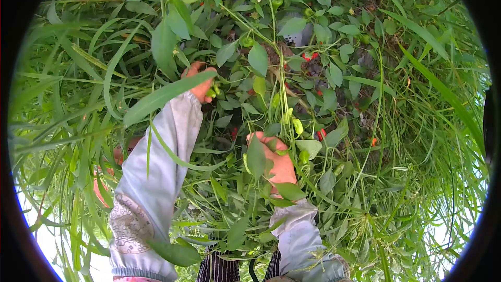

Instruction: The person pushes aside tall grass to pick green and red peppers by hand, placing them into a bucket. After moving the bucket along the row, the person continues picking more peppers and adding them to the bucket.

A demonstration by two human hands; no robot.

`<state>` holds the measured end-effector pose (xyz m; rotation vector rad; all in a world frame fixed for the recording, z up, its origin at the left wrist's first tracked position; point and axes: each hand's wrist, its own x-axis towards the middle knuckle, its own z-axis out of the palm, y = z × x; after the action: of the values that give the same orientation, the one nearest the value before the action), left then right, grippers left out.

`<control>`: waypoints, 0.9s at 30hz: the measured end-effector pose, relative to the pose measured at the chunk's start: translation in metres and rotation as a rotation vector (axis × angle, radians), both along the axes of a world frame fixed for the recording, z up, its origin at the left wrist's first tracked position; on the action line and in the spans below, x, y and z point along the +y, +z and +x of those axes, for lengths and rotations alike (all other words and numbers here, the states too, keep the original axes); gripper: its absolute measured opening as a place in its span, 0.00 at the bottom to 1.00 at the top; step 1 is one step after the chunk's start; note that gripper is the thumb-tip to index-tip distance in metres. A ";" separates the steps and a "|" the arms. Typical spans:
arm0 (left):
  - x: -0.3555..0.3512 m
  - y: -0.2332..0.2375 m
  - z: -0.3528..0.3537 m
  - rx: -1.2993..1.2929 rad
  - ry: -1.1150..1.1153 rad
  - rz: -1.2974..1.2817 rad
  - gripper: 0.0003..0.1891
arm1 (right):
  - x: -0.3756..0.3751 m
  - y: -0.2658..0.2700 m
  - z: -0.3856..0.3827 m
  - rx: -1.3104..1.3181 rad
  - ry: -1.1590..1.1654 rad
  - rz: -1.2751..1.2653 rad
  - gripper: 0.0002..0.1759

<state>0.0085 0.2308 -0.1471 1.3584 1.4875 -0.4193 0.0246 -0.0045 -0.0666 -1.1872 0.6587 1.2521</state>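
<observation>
My left hand [201,87] reaches in among the pepper plants, its fingers curled round small green peppers [213,92] that show at the fingertips. A long grass blade [167,98] crosses in front of its wrist. Lower and to the right, my right hand [282,166] is closed, with bits of green pepper [282,152] showing at its fingers; a leaf [256,157] hides part of it. Just above this hand, pale green peppers [297,126] hang from a stem. Another green pepper [303,156] hangs right beside it.
Red peppers [310,56] lie or hang low among the leaves, including one [321,134] right of my right hand. Round green fruits [277,1] sit on upper stems. Tall grass [438,78] crowds both sides. At left, a pinkish shape [100,188] is partly hidden.
</observation>
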 end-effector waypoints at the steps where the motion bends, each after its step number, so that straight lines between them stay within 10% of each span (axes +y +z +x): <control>1: 0.005 -0.008 0.001 -0.036 0.073 -0.076 0.21 | 0.008 0.014 0.009 0.013 0.043 -0.065 0.10; 17: 0.020 -0.002 -0.007 -0.309 0.145 -0.237 0.12 | 0.004 0.006 0.004 -0.011 -0.032 -0.011 0.06; 20: 0.033 -0.006 -0.025 -0.479 0.011 -0.368 0.12 | -0.002 -0.004 0.000 -0.054 -0.092 0.070 0.06; 22: 0.038 -0.006 -0.031 -0.821 -0.636 0.027 0.13 | 0.000 -0.001 0.002 -0.023 -0.090 0.001 0.07; 24: 0.019 0.062 -0.004 -0.105 -0.098 -0.400 0.13 | 0.006 0.009 0.007 -0.008 -0.059 -0.078 0.07; 27: 0.025 0.075 -0.017 -0.117 -0.228 -0.591 0.13 | -0.011 -0.023 -0.008 -0.207 0.062 -0.069 0.12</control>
<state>-0.0088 0.2559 -0.0719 1.0504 1.0003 -0.8357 0.0166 -0.0159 -0.0894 -1.3825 0.5192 1.1463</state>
